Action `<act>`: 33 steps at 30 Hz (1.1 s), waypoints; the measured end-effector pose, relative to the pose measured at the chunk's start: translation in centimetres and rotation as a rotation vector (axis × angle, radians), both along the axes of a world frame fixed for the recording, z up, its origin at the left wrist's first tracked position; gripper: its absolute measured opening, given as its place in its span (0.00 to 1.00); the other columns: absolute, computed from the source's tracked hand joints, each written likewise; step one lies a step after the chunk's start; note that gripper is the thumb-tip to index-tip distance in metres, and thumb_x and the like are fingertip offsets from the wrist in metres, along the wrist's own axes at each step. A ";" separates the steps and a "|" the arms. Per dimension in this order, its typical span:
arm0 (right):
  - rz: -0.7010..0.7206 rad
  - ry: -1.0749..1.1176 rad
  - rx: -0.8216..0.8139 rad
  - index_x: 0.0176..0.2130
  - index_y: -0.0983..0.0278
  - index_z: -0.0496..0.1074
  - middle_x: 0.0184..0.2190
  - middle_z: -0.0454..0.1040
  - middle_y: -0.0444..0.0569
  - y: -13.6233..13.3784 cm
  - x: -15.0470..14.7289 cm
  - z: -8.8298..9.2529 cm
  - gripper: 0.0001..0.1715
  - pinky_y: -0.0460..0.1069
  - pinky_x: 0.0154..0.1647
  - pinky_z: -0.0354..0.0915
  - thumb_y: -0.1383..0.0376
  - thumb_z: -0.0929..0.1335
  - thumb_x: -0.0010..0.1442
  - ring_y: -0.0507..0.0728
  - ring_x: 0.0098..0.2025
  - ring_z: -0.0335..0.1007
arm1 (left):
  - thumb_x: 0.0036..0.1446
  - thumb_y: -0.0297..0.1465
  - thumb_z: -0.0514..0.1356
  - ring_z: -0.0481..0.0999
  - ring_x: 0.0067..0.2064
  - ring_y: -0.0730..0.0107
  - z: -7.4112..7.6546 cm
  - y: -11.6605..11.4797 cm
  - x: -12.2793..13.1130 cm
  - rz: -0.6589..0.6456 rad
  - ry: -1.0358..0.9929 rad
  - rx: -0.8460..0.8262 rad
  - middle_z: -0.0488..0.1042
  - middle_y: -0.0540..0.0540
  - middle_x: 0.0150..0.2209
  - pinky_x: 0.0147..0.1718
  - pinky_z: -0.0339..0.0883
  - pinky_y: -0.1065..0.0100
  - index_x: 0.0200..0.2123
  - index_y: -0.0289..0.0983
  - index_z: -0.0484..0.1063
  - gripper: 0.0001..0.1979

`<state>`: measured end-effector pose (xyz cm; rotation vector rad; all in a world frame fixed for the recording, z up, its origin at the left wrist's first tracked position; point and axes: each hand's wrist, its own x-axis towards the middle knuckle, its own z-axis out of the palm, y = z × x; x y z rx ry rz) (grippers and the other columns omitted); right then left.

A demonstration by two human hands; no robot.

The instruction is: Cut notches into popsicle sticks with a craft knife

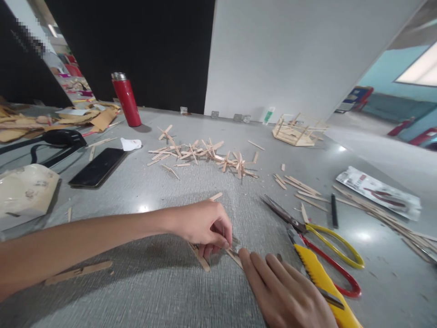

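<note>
My left hand (pixel 208 225) is closed, thumb and fingers pinching a thin wooden stick (pixel 235 258) just above the table. My right hand (pixel 287 287) is curled low in front, its fingertips meeting the same stick's other end. A small dark tip shows beside the stick there, but the palm hides what the right hand grips. Under my left hand lies a flat wooden craft stick (pixel 204 263), partly covered by the fingers. Another craft stick (pixel 82 272), notched along its edge, rests below my left forearm.
Right of my right hand lie yellow-and-red-handled scissors (pixel 332 246) and a yellow cutter (pixel 307 262). Joined sticks (pixel 205 150) spread behind. A stick frame (pixel 295 132), red flask (pixel 126 100), phone (pixel 99 167), white packet (pixel 378 193) and loose sticks (pixel 303 186) surround the area.
</note>
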<state>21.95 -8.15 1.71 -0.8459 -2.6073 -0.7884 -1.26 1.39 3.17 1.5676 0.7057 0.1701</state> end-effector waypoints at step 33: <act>-0.025 -0.030 -0.055 0.48 0.72 0.73 0.34 0.79 0.50 0.2 -0.5 0.2 0.24 0.54 0.34 0.71 0.82 0.56 0.61 0.59 0.34 0.76 | 0.62 0.31 0.63 0.78 0.24 0.70 -0.4 0.4 -0.3 -0.047 -0.006 0.027 0.76 0.51 0.24 0.27 0.73 0.66 0.31 0.36 0.77 0.08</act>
